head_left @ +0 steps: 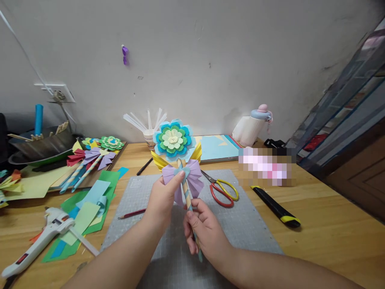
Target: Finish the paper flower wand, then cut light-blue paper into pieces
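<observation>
A paper flower wand (173, 139) is held upright over the grey cutting mat (246, 224). Its head has layered blue, green and cream petals, with yellow wing pieces and a pleated lilac bow (194, 176) below. My left hand (164, 196) grips the bow's middle, the thumb pressed on a light blue piece there. Lower down, my right hand (204, 228) has its fingers closed round the striped paper stick (186, 192). Scissors (224, 192) with red and yellow handles lie on the mat right of the wand. A dark red pencil (132, 213) lies near my left wrist.
At left lie a white glue gun (39, 241), coloured paper sheets (87, 208) and finished paper wands (93, 160). A black-and-yellow utility knife (275, 206) lies right of the mat. Behind stand a cup of white strips (149, 138), a paper pad (216, 148) and a bottle (255, 124).
</observation>
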`<state>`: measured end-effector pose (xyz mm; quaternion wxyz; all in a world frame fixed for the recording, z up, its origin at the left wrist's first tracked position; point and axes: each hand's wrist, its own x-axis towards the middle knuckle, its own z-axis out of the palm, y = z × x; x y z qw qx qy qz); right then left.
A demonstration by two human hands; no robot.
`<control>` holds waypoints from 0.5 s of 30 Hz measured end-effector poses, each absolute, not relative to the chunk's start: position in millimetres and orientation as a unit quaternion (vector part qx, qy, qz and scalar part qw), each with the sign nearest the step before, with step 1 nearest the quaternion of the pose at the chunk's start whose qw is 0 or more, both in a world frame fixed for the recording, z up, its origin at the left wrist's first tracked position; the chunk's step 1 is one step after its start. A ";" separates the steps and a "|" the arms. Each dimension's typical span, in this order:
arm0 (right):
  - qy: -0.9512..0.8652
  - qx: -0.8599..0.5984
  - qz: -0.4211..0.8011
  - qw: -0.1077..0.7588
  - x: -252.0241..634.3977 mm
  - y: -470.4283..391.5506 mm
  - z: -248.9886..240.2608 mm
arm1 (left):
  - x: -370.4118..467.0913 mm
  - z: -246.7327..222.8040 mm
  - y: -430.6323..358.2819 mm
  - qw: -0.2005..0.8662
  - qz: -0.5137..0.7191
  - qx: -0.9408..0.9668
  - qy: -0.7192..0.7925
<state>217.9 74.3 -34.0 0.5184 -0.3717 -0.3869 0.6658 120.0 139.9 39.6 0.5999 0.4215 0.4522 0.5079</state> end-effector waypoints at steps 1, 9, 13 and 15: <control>-0.390 -0.374 0.665 0.516 217.9 74.1 -34.2 | 120.0 39.0 140.5 0.600 0.510 0.420 0.451; -0.389 -0.366 0.670 0.515 217.0 73.3 -33.4 | 120.9 39.4 139.1 0.605 0.510 0.421 0.443; -0.361 -0.360 0.668 0.541 219.5 76.6 -30.7 | 122.3 41.5 139.1 0.591 0.527 0.418 0.445; -0.321 -0.362 0.670 0.564 222.0 79.7 -27.8 | 121.7 42.9 141.8 0.560 0.567 0.397 0.455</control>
